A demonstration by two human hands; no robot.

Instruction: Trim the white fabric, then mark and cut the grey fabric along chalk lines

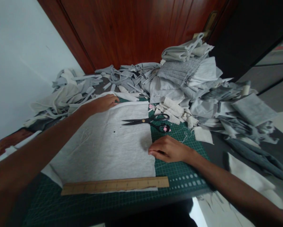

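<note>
A white cloth lies spread over a green cutting mat. My left hand reaches to the cloth's far edge, its fingers bent together at the folded strip there. At the right edge of the cloth, my right hand is curled closed; I see nothing held in it. Black scissors lie between the hands, blades on the cloth and handles over the mat. Along the near edge, a wooden ruler rests on the cloth, with a thin strip of it showing below.
Small cream fabric pieces lie right of the scissors. Behind them rises a heap of folded grey and white cloth. More scraps are piled at the left by the wall. A brown wooden door stands at the back.
</note>
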